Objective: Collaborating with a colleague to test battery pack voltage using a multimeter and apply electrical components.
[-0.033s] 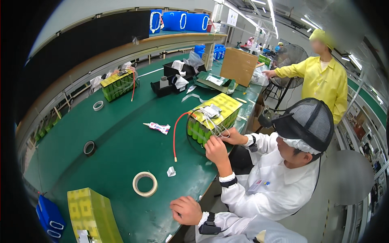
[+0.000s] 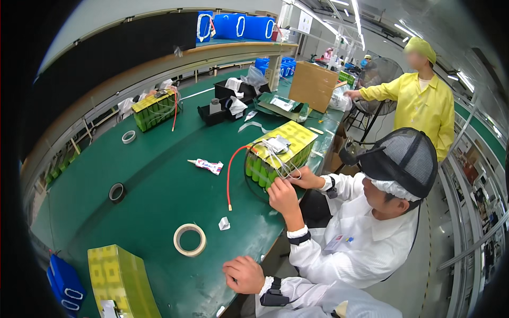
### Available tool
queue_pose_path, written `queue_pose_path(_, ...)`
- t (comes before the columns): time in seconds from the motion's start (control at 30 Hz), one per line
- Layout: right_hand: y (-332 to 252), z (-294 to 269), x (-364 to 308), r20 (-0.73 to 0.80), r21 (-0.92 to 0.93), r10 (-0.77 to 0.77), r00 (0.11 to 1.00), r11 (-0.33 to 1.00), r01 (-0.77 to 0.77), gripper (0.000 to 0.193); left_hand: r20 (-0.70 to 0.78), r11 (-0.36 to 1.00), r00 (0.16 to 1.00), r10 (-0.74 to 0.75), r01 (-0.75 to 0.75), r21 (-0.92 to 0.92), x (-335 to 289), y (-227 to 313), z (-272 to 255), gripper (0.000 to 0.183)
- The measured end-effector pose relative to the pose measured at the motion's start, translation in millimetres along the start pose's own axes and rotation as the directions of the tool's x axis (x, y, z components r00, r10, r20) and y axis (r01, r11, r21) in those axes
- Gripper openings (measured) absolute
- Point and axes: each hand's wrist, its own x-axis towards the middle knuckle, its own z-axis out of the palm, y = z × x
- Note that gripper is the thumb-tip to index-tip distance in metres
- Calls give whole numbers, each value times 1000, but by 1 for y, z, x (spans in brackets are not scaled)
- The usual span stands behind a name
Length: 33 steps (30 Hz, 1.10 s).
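Observation:
My right hand rests palm down near the front edge of the green table. Its fingers are loosely bent and nothing shows in them. The closest thing to it is a roll of cream tape, lying flat and apart from it. A small folded white paper lies beyond the tape. Left of my hand, at the lower edge, stands a yellow-green battery pack, partly cut off. My left hand is out of the picture.
To the right, a co-worker in white handles thin wires on a green battery pack with a red lead. A glue tube, a dark tape roll, black bins and a cardboard box sit farther off. Another person in yellow stands behind.

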Motion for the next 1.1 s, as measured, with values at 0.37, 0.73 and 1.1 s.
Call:
queue_pose_path(0.37,1,-1,-3,26,-8,-16,1000,1000,16,12,-36,997,999,23,-26,-69,2,8,0,39)
queue_pose_path(0.73,12,-12,21,274,159,75,959,980,-122,20,145,840,961,-237,277,-467,15,17,-18,31)
queue_pose_path(1.1,-114,115,164,703,618,-21,711,513,-596,86,-28,811,879,-477,427,-399,17,-30,-30,116)
